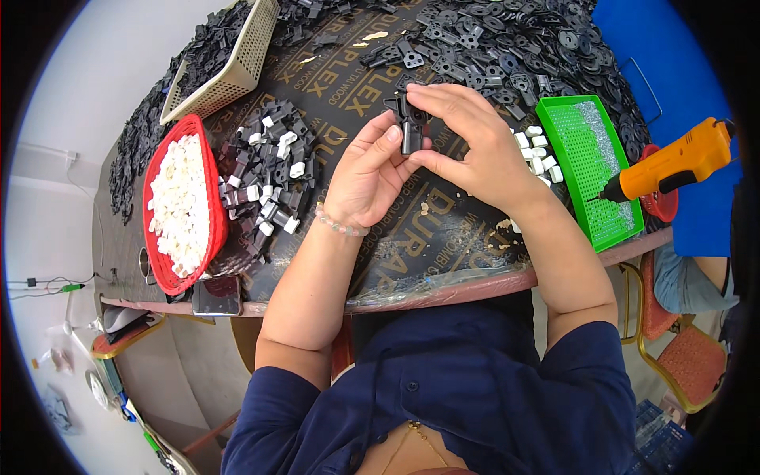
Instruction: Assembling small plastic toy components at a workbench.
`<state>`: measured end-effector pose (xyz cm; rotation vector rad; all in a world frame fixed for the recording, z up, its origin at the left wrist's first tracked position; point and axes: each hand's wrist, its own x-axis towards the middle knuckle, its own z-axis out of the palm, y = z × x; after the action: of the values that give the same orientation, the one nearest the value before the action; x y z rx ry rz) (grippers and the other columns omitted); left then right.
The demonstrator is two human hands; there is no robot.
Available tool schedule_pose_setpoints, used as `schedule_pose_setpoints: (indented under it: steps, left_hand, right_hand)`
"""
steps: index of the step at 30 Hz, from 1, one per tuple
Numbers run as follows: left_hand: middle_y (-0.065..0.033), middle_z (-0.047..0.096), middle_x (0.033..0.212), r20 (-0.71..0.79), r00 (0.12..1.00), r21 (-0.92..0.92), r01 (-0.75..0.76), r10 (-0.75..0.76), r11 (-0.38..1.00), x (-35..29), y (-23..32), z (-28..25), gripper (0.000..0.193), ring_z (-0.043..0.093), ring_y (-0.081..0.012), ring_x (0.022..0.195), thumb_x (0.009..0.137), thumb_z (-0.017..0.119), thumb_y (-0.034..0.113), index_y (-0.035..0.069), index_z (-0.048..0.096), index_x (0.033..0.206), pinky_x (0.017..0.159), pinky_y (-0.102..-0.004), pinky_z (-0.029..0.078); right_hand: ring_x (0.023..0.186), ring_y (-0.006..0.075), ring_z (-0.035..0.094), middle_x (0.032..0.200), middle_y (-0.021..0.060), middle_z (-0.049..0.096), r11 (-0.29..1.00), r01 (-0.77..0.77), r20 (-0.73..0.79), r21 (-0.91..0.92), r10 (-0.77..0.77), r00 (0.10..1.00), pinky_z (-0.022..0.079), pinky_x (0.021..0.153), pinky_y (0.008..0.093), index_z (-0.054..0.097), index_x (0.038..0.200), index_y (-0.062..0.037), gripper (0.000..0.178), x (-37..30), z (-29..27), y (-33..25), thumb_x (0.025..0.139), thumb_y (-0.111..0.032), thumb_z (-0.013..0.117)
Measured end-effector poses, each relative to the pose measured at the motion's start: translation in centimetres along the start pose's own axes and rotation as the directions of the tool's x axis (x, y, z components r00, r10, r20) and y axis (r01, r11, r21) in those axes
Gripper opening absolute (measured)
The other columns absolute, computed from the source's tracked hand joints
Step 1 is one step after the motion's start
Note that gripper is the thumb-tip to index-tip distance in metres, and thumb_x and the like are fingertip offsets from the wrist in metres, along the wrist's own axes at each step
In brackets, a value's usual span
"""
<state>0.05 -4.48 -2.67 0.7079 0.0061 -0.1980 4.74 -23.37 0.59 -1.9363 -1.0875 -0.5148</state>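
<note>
Above the middle of the table I hold a black plastic part [412, 123] with a short round tube at its lower end. My left hand [368, 170] grips it from the left, the thumb pressed along its side. The fingers of my right hand [475, 146] curl over its top, while the thumb sits near the tube's lower end. Small white plastic pieces [541, 150] lie just right of my right hand. To the left of my left wrist is a pile of black parts with white pieces fitted in some [273, 170].
A red basket [219, 214] of white pieces stands left, near a phone [217, 296]. At right, a green tray [582, 170] holds small silvery screws beside an orange electric screwdriver [673, 162] and a red bowl [663, 207]. Black parts [483, 47] heap behind; a beige basket [237, 71] tilts at far left.
</note>
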Motion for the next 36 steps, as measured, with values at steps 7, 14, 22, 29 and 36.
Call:
schedule_pose_setpoints:
  steps: [7, 14, 22, 29, 36]
  left_hand:
    - [-0.0103, 0.067, 0.115, 0.015, 1.000, -0.023, 0.021, -0.021, 1.000, -0.1, 0.1, 0.3, 0.036, 0.067, -0.0221, 0.104, 0.099, 0.062, 0.011, 0.001, 0.054, 0.132, 0.092, -0.0350, 0.057]
    - [-0.0112, 0.067, 0.118, 0.052, 0.986, 0.352, -0.168, 0.160, 0.921, -0.6, -0.2, 1.0, 0.037, 0.067, -0.0183, 0.106, 0.098, 0.059, 0.003, -0.005, 0.053, 0.134, 0.088, -0.0290, 0.055]
    - [-0.0071, 0.072, 0.095, 0.053, 0.967, 0.852, -0.174, 0.249, 0.493, -0.8, -1.0, 1.5, 0.022, 0.069, -0.0117, 0.085, 0.093, 0.067, 0.004, -0.004, 0.064, 0.113, 0.074, -0.0252, 0.055]
    - [-0.0065, 0.070, 0.093, 0.038, 0.961, 0.838, -0.181, 0.275, 0.514, -0.8, -0.8, 1.9, 0.021, 0.066, -0.0105, 0.077, 0.094, 0.066, 0.006, -0.005, 0.063, 0.112, 0.069, -0.0238, 0.053]
    - [-0.0084, 0.070, 0.099, -0.132, 0.983, 0.169, -0.102, 0.125, 0.980, 0.2, 0.1, 0.2, 0.015, 0.068, -0.0201, 0.093, 0.094, 0.066, 0.008, 0.003, 0.061, 0.108, 0.080, -0.0310, 0.052]
  right_hand:
    - [0.122, 0.0308, 0.058, 0.131, 0.0082, 0.064, 1.000, -0.005, 0.019, 0.007, 0.005, 1.000, 0.047, 0.105, 0.0414, 0.064, 0.128, -0.0045, 0.060, 0.2, -0.3, -0.3, 0.071, -0.012, 0.082]
    - [0.122, 0.0229, 0.057, 0.131, 0.0110, 0.063, 0.856, -0.352, 0.077, 0.377, 0.350, 0.934, 0.041, 0.107, 0.0381, 0.064, 0.127, -0.0026, 0.045, 0.1, -1.1, 0.0, 0.086, -0.020, 0.074]
    - [0.096, 0.0109, 0.062, 0.106, 0.0071, 0.069, 0.801, -0.534, 0.312, 0.272, 0.451, 0.836, 0.049, 0.087, 0.0280, 0.070, 0.103, 0.0027, 0.024, 0.2, -2.4, 1.7, 0.094, -0.020, 0.068]
    - [0.089, 0.0106, 0.061, 0.092, 0.0035, 0.068, 0.695, -0.626, 0.294, 0.353, 0.553, 0.779, 0.049, 0.081, 0.0270, 0.066, 0.104, 0.0044, 0.027, 0.2, -3.0, 2.3, 0.097, -0.021, 0.063]
    - [0.095, 0.0384, 0.065, 0.097, 0.0232, 0.068, 0.652, -0.453, 0.141, -0.608, 0.650, 0.747, 0.052, 0.084, 0.0450, 0.066, 0.098, 0.0015, 0.028, -1.6, -5.2, 4.6, 0.076, -0.014, 0.077]
